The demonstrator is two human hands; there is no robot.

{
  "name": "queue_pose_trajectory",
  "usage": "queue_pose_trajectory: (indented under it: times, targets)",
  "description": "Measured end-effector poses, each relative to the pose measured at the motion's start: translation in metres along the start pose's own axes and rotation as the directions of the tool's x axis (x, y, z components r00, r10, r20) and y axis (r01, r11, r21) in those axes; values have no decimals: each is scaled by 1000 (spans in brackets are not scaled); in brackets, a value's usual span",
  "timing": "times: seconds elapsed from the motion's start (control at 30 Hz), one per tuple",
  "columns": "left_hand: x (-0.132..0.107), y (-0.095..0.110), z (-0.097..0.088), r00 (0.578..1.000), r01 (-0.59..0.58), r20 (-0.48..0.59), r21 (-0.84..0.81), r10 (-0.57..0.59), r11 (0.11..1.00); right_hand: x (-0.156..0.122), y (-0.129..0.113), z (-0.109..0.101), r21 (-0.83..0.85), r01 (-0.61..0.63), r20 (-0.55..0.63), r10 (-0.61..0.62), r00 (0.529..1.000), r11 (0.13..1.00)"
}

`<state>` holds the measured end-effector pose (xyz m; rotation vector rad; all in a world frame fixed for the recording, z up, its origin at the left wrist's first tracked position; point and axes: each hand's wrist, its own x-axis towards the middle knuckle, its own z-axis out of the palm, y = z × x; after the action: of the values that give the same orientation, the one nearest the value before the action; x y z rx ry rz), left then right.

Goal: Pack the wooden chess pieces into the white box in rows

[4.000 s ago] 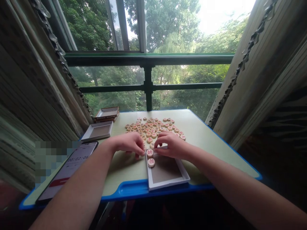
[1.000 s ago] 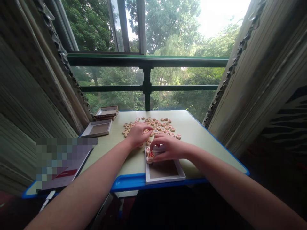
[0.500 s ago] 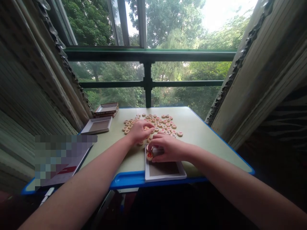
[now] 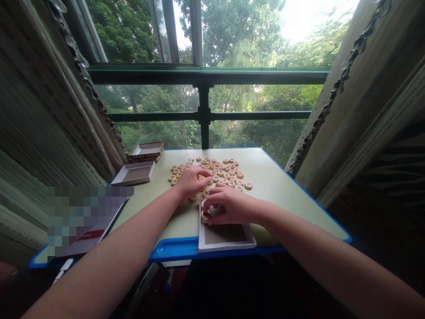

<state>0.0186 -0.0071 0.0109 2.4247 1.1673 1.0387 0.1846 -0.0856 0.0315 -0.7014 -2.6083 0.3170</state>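
Observation:
Several round wooden chess discs (image 4: pixel 229 172) with red or dark characters lie scattered on the pale green table (image 4: pixel 265 177). My left hand (image 4: pixel 191 181) rests curled on the near left of the pile, fingertips on a disc. My right hand (image 4: pixel 229 206) is over the far left corner of a white shallow box tray (image 4: pixel 227 239) at the table's front edge, its fingers pinched on discs (image 4: pixel 205 216) standing in that corner.
A second open tray (image 4: pixel 134 173) and a stacked brown box (image 4: pixel 146 151) sit at the far left. A phone, partly blurred out (image 4: pixel 88 221), lies at the near left. A blue rim edges the table; a window railing stands behind.
My left hand went from the tray's corner up into the pile of discs. My right hand stayed at the tray corner, where the discs now stand closer together.

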Motion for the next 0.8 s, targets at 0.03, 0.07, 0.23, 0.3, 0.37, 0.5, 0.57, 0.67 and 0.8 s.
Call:
queue_pose_trajectory:
  times: [0.03,0.07,0.23,0.3,0.37,0.5,0.57,0.67,0.8]
  targets:
    - [0,-1,0,1000,3,1,5,-3,1000,0,-1,-1,3,-1,-4,1,1000,1000]
    - [0,-1,0,1000,6,4,6,-6,1000,0,-2,-2,10,-4,-7,4,1000,1000]
    - [-1,-4,0,1000,2,19,9,-3,1000,-3,10,-17,19,-157,-69,158,985,987]
    - [-2,-6,0,1000,0,-1,25,0,1000,-8,27,-28,-73,-436,-230,411,882,897]
    - [-3,-9,1,1000,0,-23,42,1,999,-14,47,-38,-180,-685,-314,619,720,706]
    - [-4,-16,3,999,-36,38,45,34,998,-23,77,-46,-198,-828,-288,777,560,524]
    - [-4,-17,4,995,-46,87,19,44,999,-26,84,-43,-151,-844,-330,778,534,515]
    - [-4,-17,3,992,-62,110,7,61,998,-27,89,-36,-49,-856,-288,813,506,515]
    - [-6,-16,1,990,-97,104,34,93,995,-25,91,-28,88,-861,-259,846,465,500]
